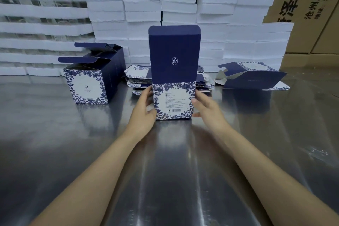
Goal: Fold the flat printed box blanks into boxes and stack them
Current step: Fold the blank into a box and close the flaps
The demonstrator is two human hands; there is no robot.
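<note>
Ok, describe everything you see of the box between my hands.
The box is cardboard, standing upright on the metal table. Its front is white with a blue floral border, small print and a barcode. A dark blue lid flap with a white logo stands open above. The left hand holds its left edge; the right hand touches its right.

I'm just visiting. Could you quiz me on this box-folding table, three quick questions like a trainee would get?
1. True or false: the held box, between the left hand and right hand, has its top flap standing up.
2. The upright folded boxes stand on the person's: A left, B right, C lap.
3. Fill in: the flat blanks lie ___ the held box.
Key: 1 true; 2 A; 3 behind.
</note>
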